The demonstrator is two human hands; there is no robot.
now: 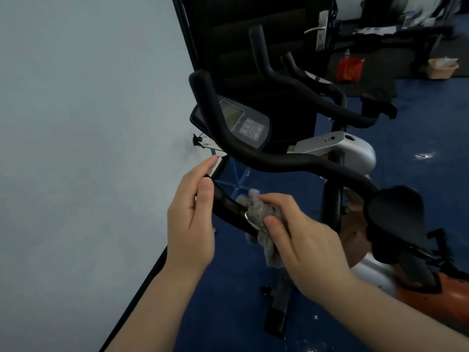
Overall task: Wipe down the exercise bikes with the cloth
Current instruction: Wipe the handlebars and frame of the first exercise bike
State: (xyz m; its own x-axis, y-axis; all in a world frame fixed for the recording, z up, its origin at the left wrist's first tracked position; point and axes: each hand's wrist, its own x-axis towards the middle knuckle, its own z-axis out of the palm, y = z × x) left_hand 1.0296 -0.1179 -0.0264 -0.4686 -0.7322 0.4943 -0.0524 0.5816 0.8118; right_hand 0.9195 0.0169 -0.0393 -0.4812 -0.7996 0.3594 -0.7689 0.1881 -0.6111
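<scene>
An exercise bike stands in front of me, with black curved handlebars [274, 162], a grey console [243, 121] with a screen and a black saddle [396, 214] at the right. My right hand [302, 240] presses a fluffy grey cloth [264, 217] against the near handlebar grip, by its silver ring. My left hand [193, 219] steadies the same grip [225, 201] just to the left of the cloth, thumb on top and fingers behind it.
A pale wall [88, 123] runs close along the left. The floor is blue carpet [228, 301]. A second bike's handlebars [304, 90] rise behind, near a dark door. An orange bag [349, 69] and a basket [441, 68] sit far back right.
</scene>
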